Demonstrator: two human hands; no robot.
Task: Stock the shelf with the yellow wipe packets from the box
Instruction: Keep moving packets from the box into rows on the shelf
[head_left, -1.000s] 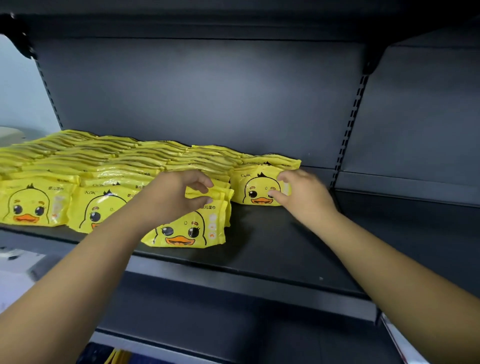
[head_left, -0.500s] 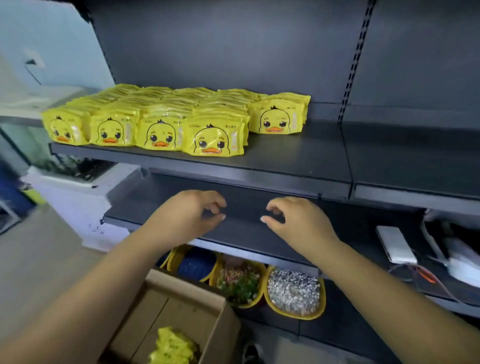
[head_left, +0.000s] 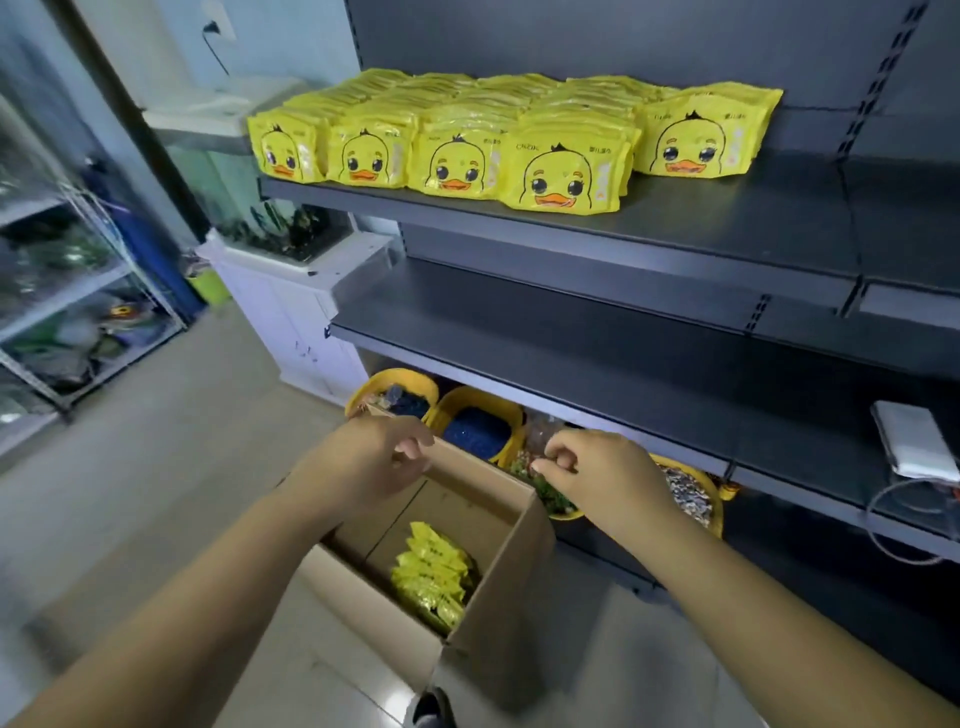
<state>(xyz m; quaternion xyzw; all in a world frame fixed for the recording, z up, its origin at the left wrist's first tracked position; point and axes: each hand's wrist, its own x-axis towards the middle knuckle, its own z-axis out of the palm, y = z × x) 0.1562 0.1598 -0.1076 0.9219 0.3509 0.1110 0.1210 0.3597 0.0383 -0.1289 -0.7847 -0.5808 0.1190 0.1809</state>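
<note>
Several rows of yellow duck-face wipe packets (head_left: 519, 135) stand on the dark upper shelf (head_left: 727, 223). On the floor below sits an open cardboard box (head_left: 498, 597) with several yellow packets (head_left: 434, 577) inside at its bottom. My left hand (head_left: 369, 462) hovers over the box's far left rim, fingers loosely curled and holding nothing. My right hand (head_left: 597, 473) hovers above the box's far right corner, also loosely curled and empty.
Yellow bowls of gravel and pebbles (head_left: 483, 431) sit under the lowest shelf (head_left: 623, 374). A white power bank (head_left: 914, 441) with a cable lies on that shelf at right. A white cabinet with a fish tank (head_left: 296, 280) and a wire rack (head_left: 78, 291) stand to the left.
Both hands left the packets on the upper shelf and dropped to just above the box. My view tilted down, bringing the box and floor into sight.
</note>
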